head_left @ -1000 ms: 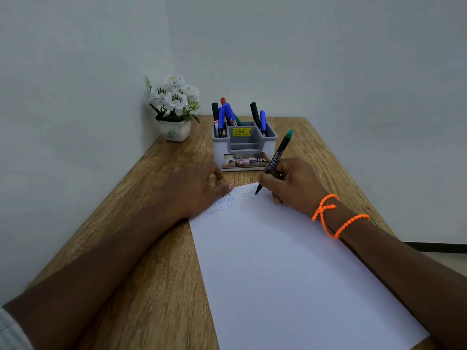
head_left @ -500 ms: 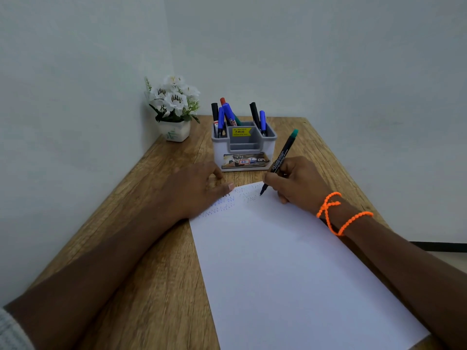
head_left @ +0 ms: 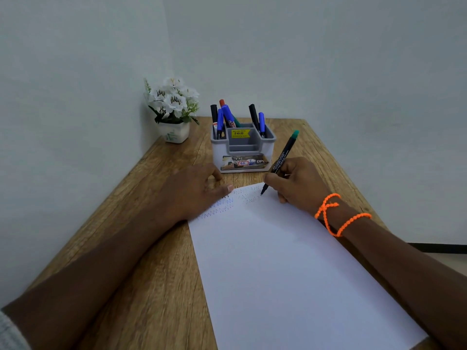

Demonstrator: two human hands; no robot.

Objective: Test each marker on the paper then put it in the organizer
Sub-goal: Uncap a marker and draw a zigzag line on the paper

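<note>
A white sheet of paper (head_left: 290,261) lies on the wooden table, with faint zigzag scribbles near its far edge. My right hand (head_left: 298,184) grips a black marker with a green end (head_left: 284,154), its tip touching the paper's far edge. My left hand (head_left: 194,190) rests flat on the paper's far left corner, thumb on the sheet. Behind the paper stands a grey and white organizer (head_left: 242,150) with several blue, black and red markers upright in its back compartments.
A small white pot of white flowers (head_left: 173,111) sits in the table's far left corner by the wall. Walls close in on the left and behind. The table's right edge (head_left: 353,193) runs just past my right wrist, which wears an orange bead bracelet.
My right hand and the marker have shifted slightly to the right along the paper's far edge, adding scribbles. The left hand has stayed put.
</note>
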